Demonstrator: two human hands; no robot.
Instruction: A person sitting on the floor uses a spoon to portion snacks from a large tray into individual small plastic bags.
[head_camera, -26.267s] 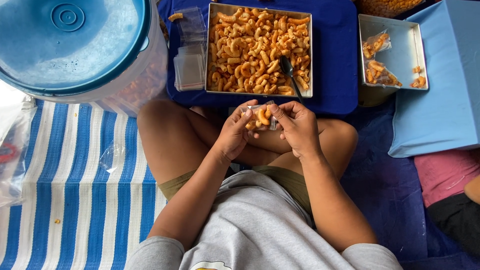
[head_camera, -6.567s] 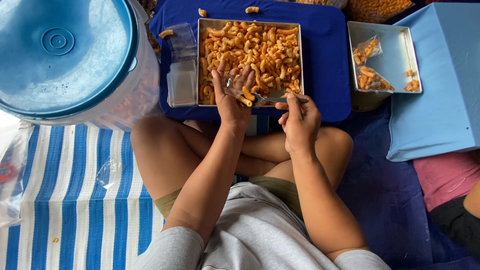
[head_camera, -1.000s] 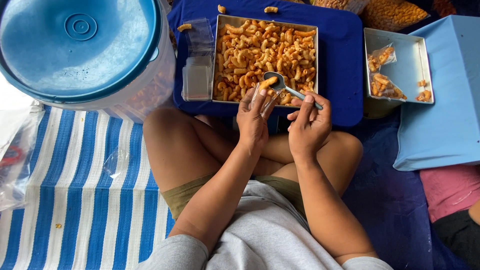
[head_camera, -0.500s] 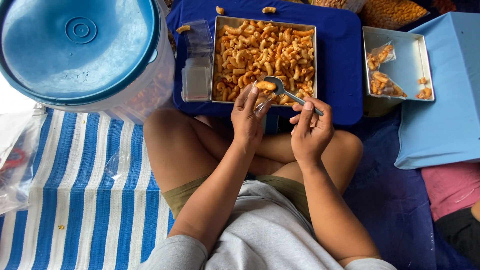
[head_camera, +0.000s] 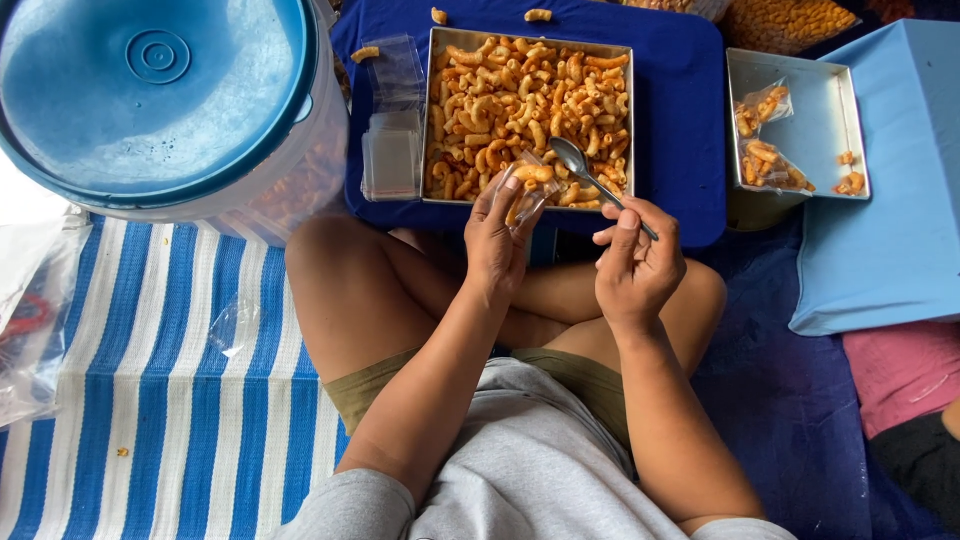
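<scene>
My left hand (head_camera: 497, 240) holds a small clear plastic bag (head_camera: 524, 190) with a few orange macaroni snacks in it, at the near edge of a metal tray (head_camera: 428, 120) full of the same snacks (head_camera: 520, 90). My right hand (head_camera: 636, 262) grips the handle of a metal spoon (head_camera: 583, 167). Its empty bowl hovers over the tray just right of the bag. Both hands are above my crossed legs.
A stack of empty clear bags (head_camera: 392, 160) lies left of the tray on a blue board (head_camera: 680, 120). A second metal tray (head_camera: 815, 110) at the right holds two filled bags (head_camera: 765, 140). A large blue-lidded tub (head_camera: 150, 100) stands at the left. Another person's leg (head_camera: 905, 400) shows at the right edge.
The spoon tipped a snack into the bag and has drawn back to the right, empty. My left hand kept the bag in place.
</scene>
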